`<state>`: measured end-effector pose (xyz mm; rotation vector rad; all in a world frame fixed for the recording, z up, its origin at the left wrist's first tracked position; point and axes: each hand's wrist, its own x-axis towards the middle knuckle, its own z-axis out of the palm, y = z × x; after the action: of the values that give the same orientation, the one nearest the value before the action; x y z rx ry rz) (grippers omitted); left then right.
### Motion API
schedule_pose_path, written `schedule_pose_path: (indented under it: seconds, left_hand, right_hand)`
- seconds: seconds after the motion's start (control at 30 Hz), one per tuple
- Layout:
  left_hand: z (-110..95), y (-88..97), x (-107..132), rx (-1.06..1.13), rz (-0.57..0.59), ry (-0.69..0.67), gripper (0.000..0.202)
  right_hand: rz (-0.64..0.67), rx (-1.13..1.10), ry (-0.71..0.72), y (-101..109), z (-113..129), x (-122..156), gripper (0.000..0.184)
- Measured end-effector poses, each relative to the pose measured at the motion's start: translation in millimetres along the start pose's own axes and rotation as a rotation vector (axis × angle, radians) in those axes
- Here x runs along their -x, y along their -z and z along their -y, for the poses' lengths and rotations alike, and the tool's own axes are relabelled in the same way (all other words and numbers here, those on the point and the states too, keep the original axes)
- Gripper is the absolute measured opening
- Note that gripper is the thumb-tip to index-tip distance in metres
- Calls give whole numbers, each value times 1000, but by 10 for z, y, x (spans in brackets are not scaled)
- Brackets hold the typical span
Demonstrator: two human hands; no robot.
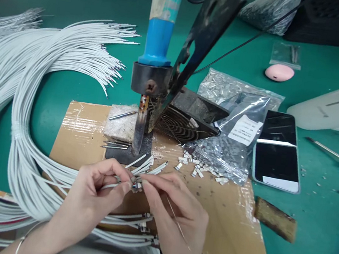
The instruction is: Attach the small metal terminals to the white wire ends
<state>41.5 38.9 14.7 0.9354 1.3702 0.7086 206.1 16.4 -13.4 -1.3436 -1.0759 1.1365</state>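
My left hand (pixel 94 192) is closed in a pinch on the end of a white cable (pixel 110 186). My right hand (pixel 178 212) pinches a small metal connector (pixel 137 185) that meets the cable's end between my fingertips. A thin solder wire (pixel 178 226) runs through the right hand and trails down across the palm. Just above both hands, a blue-handled soldering iron (pixel 159 37) hangs tip down in a black stand (pixel 201 35). Other cable ends with connectors fitted (pixel 143 226) lie below the hands.
Cardboard (pixel 224 231) covers the work area. Loose connectors (pixel 198 169) lie beside plastic bags (pixel 247 112) and a phone (pixel 278 150). A bundle of white cables (pixel 25 94) fills the left. A small fan (pixel 185 123) stands behind the iron. A screwdriver (pixel 336 154) lies right.
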Motion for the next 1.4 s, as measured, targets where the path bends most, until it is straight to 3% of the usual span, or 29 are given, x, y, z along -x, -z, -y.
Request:
schedule_pose_path:
  seconds: [0.13, 0.33, 0.43, 0.6, 0.83, 1.4]
  left_hand:
    - [6, 13, -30, 6, -22, 9, 17]
    - [-66, 16, -109, 35, -56, -10, 19]
    - [-113, 31, -138, 22, -50, -9, 20]
    - [-142, 60, -173, 42, -44, -23, 19]
    - [-195, 26, -220, 89, -63, -41, 18]
    - [-211, 20, -262, 162, -58, -55, 18]
  right_hand:
    - [-14, 100, 42, 31, -47, 30, 37]
    - [-26, 150, 42, 67, -41, 23, 15]
    - [-43, 199, 24, 43, 45, -20, 27]
    - [-27, 88, 47, -17, 154, -86, 25]
    - [-70, -56, -88, -109, 204, -48, 23]
    - [-88, -38, -48, -82, 198, -102, 24]
